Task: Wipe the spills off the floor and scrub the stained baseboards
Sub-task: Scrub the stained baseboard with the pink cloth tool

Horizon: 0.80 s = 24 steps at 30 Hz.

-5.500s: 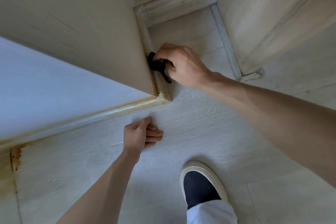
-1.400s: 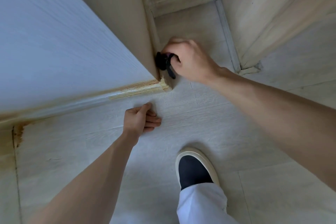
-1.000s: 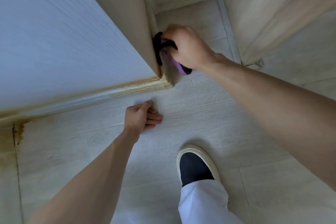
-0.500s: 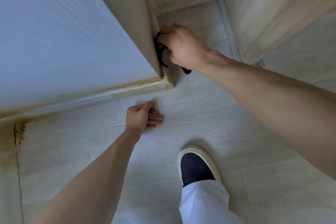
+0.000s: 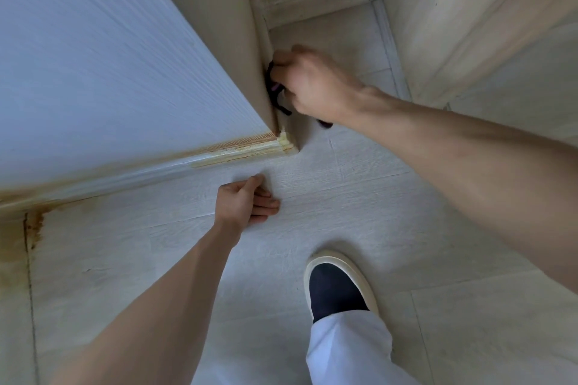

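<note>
Presumably, with the right hand gripping a dark brush against the baseboard past the wall's outer corner, and the left hand loosely curled, empty, on the floor, hurried strokes could skip the orange stain

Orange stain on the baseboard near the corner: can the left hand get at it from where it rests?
Probably yes. The left hand rests on bare floor just below the orange stain, nothing between them.

The floor looks like pale wood planks, matt, with a fine grain. The baseboard is smooth painted trim with rusty brown stains on it. The shoe has dark cloth and a smooth rubber rim.
</note>
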Each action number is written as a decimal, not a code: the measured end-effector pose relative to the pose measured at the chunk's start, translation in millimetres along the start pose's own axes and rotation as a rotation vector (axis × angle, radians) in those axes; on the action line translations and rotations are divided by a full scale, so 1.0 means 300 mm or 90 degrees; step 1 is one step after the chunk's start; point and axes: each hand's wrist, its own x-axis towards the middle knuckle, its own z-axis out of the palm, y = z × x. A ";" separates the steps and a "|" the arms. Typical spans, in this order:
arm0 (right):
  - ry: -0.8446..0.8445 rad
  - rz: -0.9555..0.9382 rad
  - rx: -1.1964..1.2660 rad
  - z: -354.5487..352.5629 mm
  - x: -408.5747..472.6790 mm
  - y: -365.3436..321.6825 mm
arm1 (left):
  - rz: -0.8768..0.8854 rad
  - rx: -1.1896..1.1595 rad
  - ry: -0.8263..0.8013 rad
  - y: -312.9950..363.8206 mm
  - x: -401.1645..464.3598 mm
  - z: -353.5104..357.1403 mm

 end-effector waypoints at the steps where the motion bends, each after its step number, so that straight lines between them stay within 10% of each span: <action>1: 0.010 0.005 0.009 0.008 -0.034 -0.026 | 0.001 -0.001 -0.001 -0.001 0.000 0.001; 7: -0.083 -0.118 0.040 -0.037 -0.142 -0.069 | 0.002 -0.002 0.001 0.003 -0.007 0.002; 24: -0.055 -0.003 0.091 -0.025 -0.119 -0.053 | 0.016 -0.015 -0.002 -0.007 -0.006 -0.002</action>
